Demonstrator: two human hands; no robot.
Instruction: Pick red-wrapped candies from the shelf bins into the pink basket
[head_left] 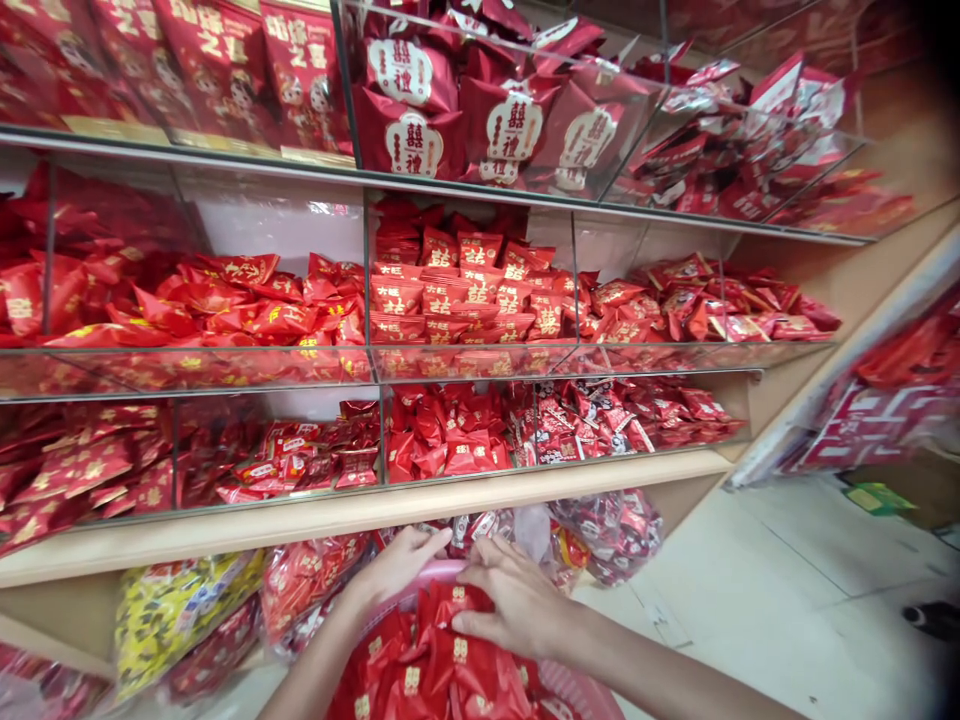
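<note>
A pink basket [581, 690] at the bottom of the view is heaped with small red candy packets [427, 670]. My left hand [401, 565] reaches over the basket's far rim, its fingers curled against a clear bag [517, 530] of red sweets behind it. Resting on top of the heap, my right hand [514, 600] has its fingers bent and pressed on the packets, fingertips near the left hand. What either hand actually grips is hidden.
Glass-fronted shelf bins [450, 300] full of red wrapped sweets fill the wall ahead. A wooden ledge [375, 510] runs just above the hands. Bulk bags, one yellow [172, 600], lie below it. Pale floor [787, 600] opens to the right.
</note>
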